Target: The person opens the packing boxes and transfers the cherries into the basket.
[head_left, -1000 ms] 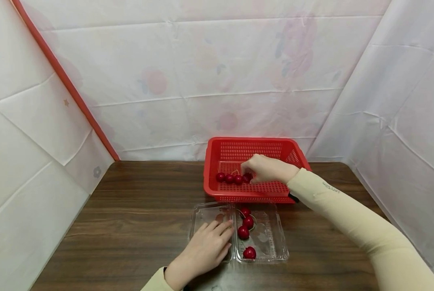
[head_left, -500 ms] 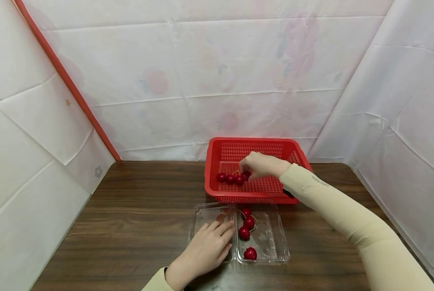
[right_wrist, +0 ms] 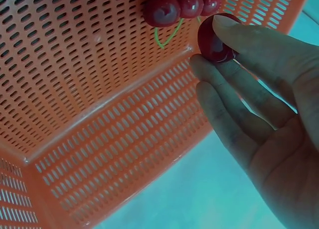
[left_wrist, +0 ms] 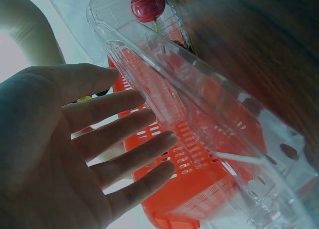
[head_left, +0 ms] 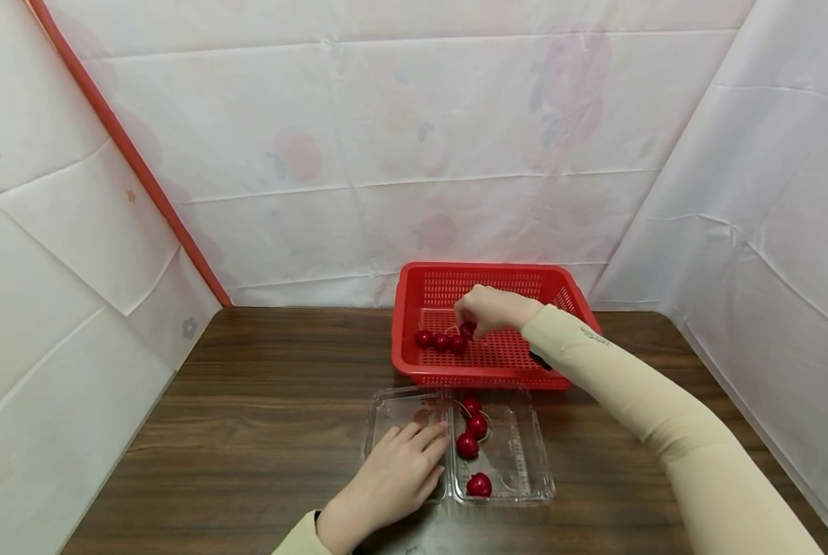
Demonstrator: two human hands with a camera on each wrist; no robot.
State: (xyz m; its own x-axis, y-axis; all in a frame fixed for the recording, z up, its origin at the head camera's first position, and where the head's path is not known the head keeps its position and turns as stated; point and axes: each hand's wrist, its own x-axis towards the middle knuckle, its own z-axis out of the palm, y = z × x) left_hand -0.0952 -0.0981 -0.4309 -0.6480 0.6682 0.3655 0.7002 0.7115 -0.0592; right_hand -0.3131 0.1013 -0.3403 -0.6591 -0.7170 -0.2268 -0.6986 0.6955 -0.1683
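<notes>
Right fingers: on the right hand (head_left: 493, 310), thumb and fingertips are closed around one cherry (right_wrist: 215, 38), a firm-looking pinch.
Cherry: it's in the basket (head_left: 483, 371), at the right end of a row of three (head_left: 441, 341); whether it touches its neighbour, I can't tell.
Axis: round fruit, no long axis showing; the row itself runs left to right along the basket.
Key line: the box's right half (head_left: 507, 455) lies lower, on the person's side of the held cherry, with the basket's near rim in between.
Left fingers: straight and spread; the left hand (head_left: 400, 474) lies over the box's left half (head_left: 389, 412), nearer the box than the right.
Box load: four cherries (head_left: 476, 426) sit in that right half, on the worktop (head_left: 268, 416).
Since a second ago: the pinched cherry has edged left and up a touch; the left hand stays put.
</notes>
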